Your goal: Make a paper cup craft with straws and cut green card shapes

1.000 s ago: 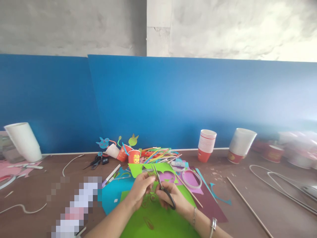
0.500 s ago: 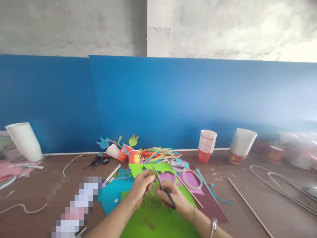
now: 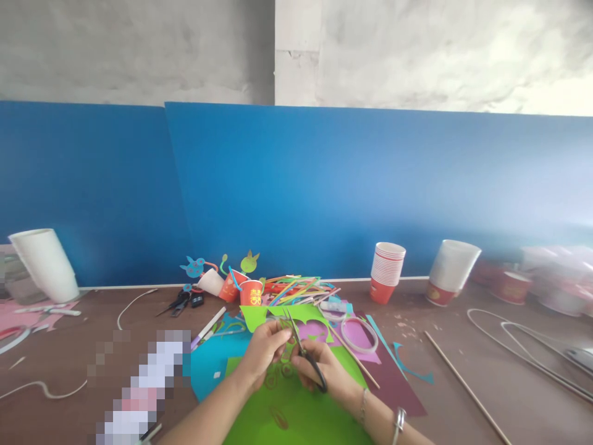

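Note:
My right hand (image 3: 327, 369) grips black-handled scissors (image 3: 315, 371), whose blades point up and away, slightly parted. Just left of the blades, my left hand (image 3: 266, 346) is closed in a pinch on a small piece of green paper (image 3: 277, 321), mostly hidden by the fingers. Beneath both hands lies a green paper sheet (image 3: 296, 408) with several pencil-like outlines drawn on it. Behind the fingertips is a lighter green sheet (image 3: 252, 317) with rounded cut-outs, over purple paper (image 3: 315, 330).
Several colourful pipe cleaners (image 3: 301, 290) lie behind the paper. Decorated red cups (image 3: 251, 293) stand left of them; a cup stack (image 3: 387, 272) stands right. A clear tape-like ring (image 3: 359, 335), a wooden stick (image 3: 463, 383), another pair of scissors (image 3: 178, 303) and blue paper (image 3: 208, 364) lie around.
The scissors blades look slightly closer together beside the left fingertips. Both hands keep nearly the same place, and the rest of the table looks the same.

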### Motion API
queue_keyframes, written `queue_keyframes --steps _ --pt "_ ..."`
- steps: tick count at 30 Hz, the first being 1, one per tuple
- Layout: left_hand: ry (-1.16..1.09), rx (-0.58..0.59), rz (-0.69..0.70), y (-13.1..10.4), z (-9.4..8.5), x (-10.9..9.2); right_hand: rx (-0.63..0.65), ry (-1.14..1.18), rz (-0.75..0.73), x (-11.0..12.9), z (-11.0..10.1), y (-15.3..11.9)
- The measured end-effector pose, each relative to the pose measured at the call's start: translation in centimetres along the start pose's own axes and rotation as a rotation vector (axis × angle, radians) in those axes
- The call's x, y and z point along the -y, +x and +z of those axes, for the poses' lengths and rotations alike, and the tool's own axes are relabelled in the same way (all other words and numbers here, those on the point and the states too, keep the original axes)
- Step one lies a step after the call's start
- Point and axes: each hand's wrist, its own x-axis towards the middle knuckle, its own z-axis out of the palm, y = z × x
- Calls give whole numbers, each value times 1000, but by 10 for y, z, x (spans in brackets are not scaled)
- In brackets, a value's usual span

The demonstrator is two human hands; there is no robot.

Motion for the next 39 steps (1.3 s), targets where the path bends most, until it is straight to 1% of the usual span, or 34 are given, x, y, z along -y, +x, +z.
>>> queue_keyframes --steps 5,13,17,21,26,34,39 --pt "5 -1 -7 0 -2 -2 11 -8 -9 2 0 -1" --pt "8 -16 12 0 -1 -1 -31 -34 34 5 1 -1" --pt "33 -21 23 -1 0 -2 -24 -20 46 4 1 -1" --pt "69 -21 21 -2 0 -5 -5 -3 26 3 1 -2" --pt "88 -2 37 -2 -1 -8 -13 -10 28 3 1 -1" --pt "83 44 16 2 -10 -4 -2 -38 28 5 -1 -1" --pt "79 14 26 2 -8 -1 -7 -51 27 4 -1 0"
